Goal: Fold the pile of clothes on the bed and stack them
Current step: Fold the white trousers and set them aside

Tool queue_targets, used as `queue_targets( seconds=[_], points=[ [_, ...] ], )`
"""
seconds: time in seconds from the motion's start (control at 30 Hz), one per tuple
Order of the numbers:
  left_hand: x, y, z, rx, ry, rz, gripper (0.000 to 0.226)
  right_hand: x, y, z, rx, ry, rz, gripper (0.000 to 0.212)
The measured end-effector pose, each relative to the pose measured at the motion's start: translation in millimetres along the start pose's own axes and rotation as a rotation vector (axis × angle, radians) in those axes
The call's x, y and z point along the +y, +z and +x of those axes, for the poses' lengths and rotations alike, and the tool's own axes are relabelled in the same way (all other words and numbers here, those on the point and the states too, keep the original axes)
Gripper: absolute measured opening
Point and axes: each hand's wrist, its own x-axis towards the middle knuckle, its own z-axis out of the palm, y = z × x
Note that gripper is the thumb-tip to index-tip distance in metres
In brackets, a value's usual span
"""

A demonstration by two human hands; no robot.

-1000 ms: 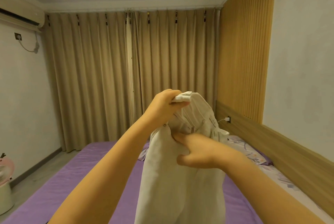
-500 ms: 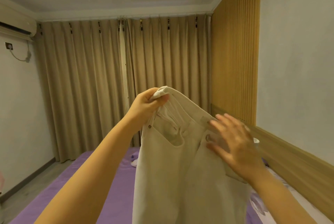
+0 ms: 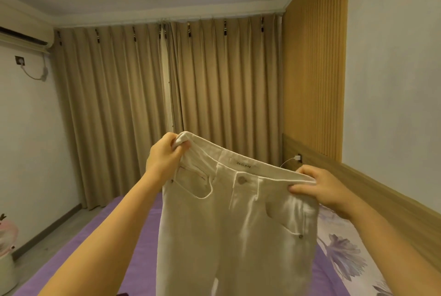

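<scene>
Holding a pair of white jeans (image 3: 236,229) up over the bed (image 3: 133,231), the person now has both hands on the waistband. The left hand (image 3: 164,157) keeps its grip tight round the bunched left corner, as before. The right hand (image 3: 322,188), which half a second ago hovered flat and spread over the front, has closed on the right corner, thumb and fingers pinching the band. The waist, earlier folded together, is pulled out wide between the hands, front side facing the person, button (image 3: 241,180) done up, legs hanging down out of view. Inside the back of the waistband a small label (image 3: 243,165) reads "DA·CLAIRE", as near as I can tell.
</scene>
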Motion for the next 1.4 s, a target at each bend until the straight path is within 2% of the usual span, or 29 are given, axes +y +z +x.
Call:
queue_targets(
  seconds=[0.13, 0.2, 0.27, 0.33, 0.47, 0.57, 0.73, 0.87, 0.93, 1.0, 1.1, 1.23, 1.3, 1.4],
  points=[
    [-22.7, 6.0, -18.4, -0.012, -0.191, 0.084, 0.038, -8.4, 18.1, 12.7, 0.271, 0.190, 0.446, 0.021],
    [-18.7, 14.8, -31.6, -0.049, -0.265, -0.010, 0.038, -14.2, 30.7, 16.7, 0.354, 0.263, 0.563, 0.019],
    [-4.4, 25.4, -44.4, -0.057, -0.311, -0.184, 0.033, -27.4, 41.8, 17.8, 0.342, 0.296, 0.708, 0.024],
    [17.6, 38.3, -58.0, -0.032, -0.312, -0.313, 0.032, -47.3, 54.0, 15.4, 0.254, 0.262, 0.814, 0.027],
    [67.9, 59.2, -88.5, 0.005, -0.121, -0.449, 0.029, -86.3, 83.2, -0.5, 0.141, 0.034, 0.698, 0.035],
    [81.3, 61.8, -97.6, -0.014, -0.057, -0.594, 0.017, -90.2, 92.9, -13.4, 0.110, -0.101, 0.559, 0.039],
    [79.5, 70.1, -107.8, -0.031, -0.059, -0.602, 0.011, -82.4, 86.0, -14.2, 0.275, -0.141, 0.444, 0.029],
    [73.2, 69.5, -106.5, -0.307, -0.069, -0.689, 0.017, -78.0, 79.9, -8.5, 0.316, -0.134, 0.502, 0.023],
    [69.9, 69.7, -105.9, -0.362, -0.011, -0.565, 0.035, -77.1, 75.1, -5.4, 0.290, -0.136, 0.558, 0.019],
    [70.2, 74.5, -106.1, -0.290, 0.040, -0.462, 0.043, -77.1, 70.8, -4.7, 0.231, -0.151, 0.606, 0.016],
    [74.4, 80.8, -104.8, -0.180, 0.107, -0.409, 0.029, -69.6, 65.6, -7.1, 0.148, -0.206, 0.674, 0.012],
    [76.7, 78.6, -92.2, -0.090, 0.115, -0.401, 0.027, -30.7, 52.6, -14.3, 0.252, -0.356, 0.398, 0.022],
    [85.6, 70.2, -78.2, -0.077, 0.074, -0.523, 0.022, 0.5, 46.2, -19.2, 0.244, -0.306, 0.324, 0.031],
    [108.2, 45.3, -49.9, -0.125, 0.031, -0.747, 0.020, 48.1, 54.9, -25.4, 0.086, -0.109, 0.288, 0.053]
  ],
)
